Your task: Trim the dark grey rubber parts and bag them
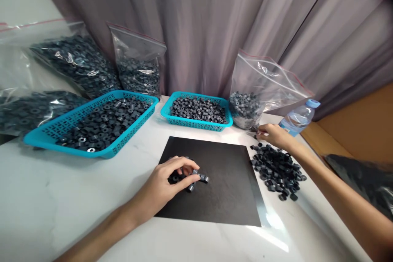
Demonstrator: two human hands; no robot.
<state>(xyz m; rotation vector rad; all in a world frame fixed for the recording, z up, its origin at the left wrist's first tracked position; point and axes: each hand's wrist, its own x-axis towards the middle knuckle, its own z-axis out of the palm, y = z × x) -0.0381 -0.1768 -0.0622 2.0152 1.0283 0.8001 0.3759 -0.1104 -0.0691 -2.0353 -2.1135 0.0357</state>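
Observation:
Over the black mat (221,200), my left hand (168,178) pinches a small dark grey ring (195,172) between thumb and fingers. A few more rings (203,178) lie on the mat right beside the fingertips, and others are partly hidden under the palm. My right hand (272,134) is closed at the foot of a clear zip bag (245,104) part filled with rings, just behind a loose pile of black rings (278,170). Whatever its fingertips hold is too small and dark to make out.
Two blue plastic baskets (112,153) (196,125) of rings stand behind the mat. Several filled zip bags (138,69) lean at the back left against a grey curtain (199,28). A water bottle (297,118) is beyond my right wrist.

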